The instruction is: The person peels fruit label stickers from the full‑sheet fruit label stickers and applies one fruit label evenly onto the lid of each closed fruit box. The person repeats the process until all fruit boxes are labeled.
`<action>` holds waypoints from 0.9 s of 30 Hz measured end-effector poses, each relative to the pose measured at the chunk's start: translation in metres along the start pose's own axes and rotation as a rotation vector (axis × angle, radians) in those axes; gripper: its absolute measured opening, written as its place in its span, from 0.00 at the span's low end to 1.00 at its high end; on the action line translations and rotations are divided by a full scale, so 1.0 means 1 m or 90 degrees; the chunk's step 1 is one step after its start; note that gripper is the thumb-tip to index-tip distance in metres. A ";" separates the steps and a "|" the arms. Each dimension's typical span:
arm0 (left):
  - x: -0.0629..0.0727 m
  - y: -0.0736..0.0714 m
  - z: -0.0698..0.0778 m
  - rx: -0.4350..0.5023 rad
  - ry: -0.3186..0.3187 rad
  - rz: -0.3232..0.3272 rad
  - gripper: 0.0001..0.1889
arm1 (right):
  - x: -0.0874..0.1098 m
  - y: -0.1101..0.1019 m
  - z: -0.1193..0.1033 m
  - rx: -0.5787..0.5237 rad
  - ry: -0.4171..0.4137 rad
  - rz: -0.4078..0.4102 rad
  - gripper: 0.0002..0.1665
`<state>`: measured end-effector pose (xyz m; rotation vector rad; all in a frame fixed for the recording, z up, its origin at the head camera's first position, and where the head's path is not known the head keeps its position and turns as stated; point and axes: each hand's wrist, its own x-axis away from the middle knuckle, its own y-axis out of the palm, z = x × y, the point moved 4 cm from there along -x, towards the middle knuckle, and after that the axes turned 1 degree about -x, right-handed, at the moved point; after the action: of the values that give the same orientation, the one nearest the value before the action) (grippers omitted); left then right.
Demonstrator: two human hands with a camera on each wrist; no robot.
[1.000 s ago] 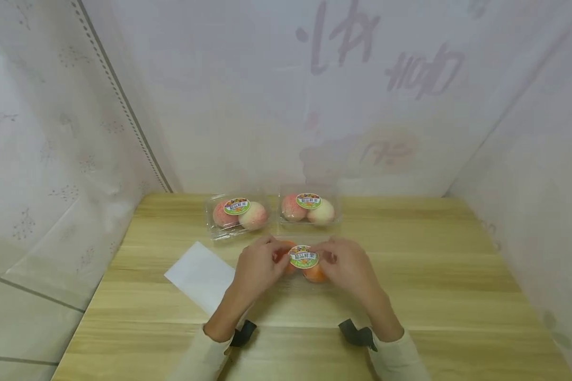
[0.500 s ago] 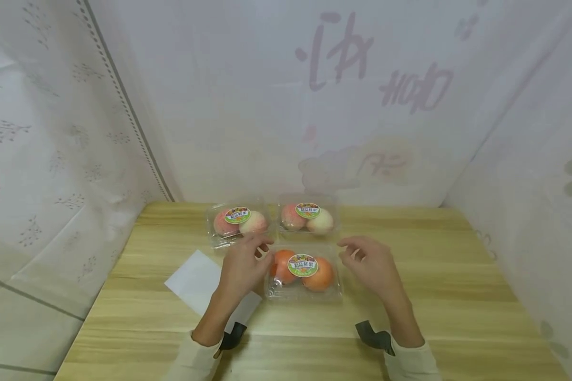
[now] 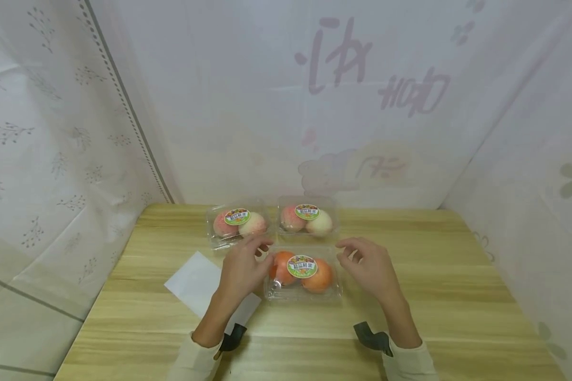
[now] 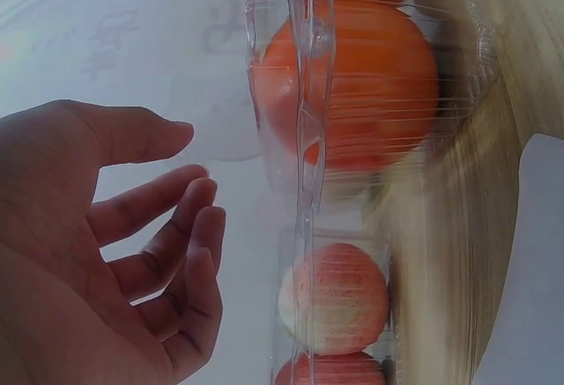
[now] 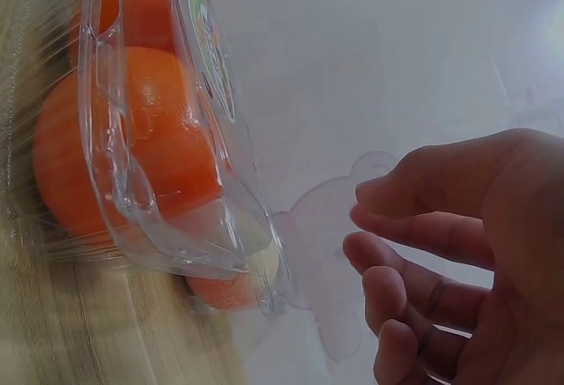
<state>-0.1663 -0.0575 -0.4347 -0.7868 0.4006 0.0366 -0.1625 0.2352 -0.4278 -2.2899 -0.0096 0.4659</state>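
Observation:
A clear plastic clamshell box (image 3: 277,292) lies closed on the table, with two orange round fruits (image 3: 317,276) inside. Its lid bears an oval green label (image 3: 302,266) with printed characters. On the box's left side hovers my left hand (image 3: 242,264), fingers loosely bent and holding nothing. My right hand (image 3: 369,264) is just off the right side, also relaxed, with a gap to the box. In the left wrist view the thumb and fingers of the left hand (image 4: 150,235) are apart from the lid edge. The right wrist view shows the right hand (image 5: 449,253) likewise bare.
Behind stand two more labelled clear boxes, the left one (image 3: 216,239) and the right one (image 3: 331,233), each holding two pink-and-cream peaches (image 3: 252,224). A white sheet of paper (image 3: 195,280) lies partly under the left forearm. A fabric curtain (image 3: 248,106) backs the wooden table (image 3: 438,296).
Both hands have let go of the label on the box lid and drawn apart to either side. Over the last half second they have hardly moved.

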 end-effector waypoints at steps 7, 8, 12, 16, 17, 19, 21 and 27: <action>0.000 0.001 -0.007 -0.037 -0.040 -0.062 0.16 | 0.000 0.001 0.002 -0.015 0.041 -0.067 0.15; 0.000 0.001 -0.008 -0.043 -0.049 -0.076 0.18 | -0.001 0.002 0.003 -0.014 0.047 -0.083 0.15; 0.001 0.004 -0.014 -0.054 -0.080 -0.124 0.21 | -0.001 0.005 0.006 0.001 0.051 -0.123 0.17; 0.003 0.005 -0.017 -0.058 -0.105 -0.164 0.23 | 0.000 0.008 0.009 0.002 0.060 -0.151 0.17; 0.004 0.006 -0.017 -0.057 -0.111 -0.174 0.23 | 0.000 0.008 0.009 0.002 0.065 -0.158 0.18; 0.005 0.006 -0.018 -0.049 -0.123 -0.194 0.25 | 0.000 0.010 0.010 0.000 0.071 -0.173 0.18; 0.006 0.007 -0.018 -0.039 -0.130 -0.210 0.26 | 0.001 0.011 0.011 0.001 0.076 -0.183 0.19; 0.007 0.007 -0.015 -0.021 -0.141 -0.232 0.28 | 0.003 0.012 0.011 0.000 0.090 -0.200 0.23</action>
<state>-0.1665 -0.0642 -0.4515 -0.8685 0.0431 -0.2095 -0.1653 0.2351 -0.4437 -2.2632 -0.2941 0.1416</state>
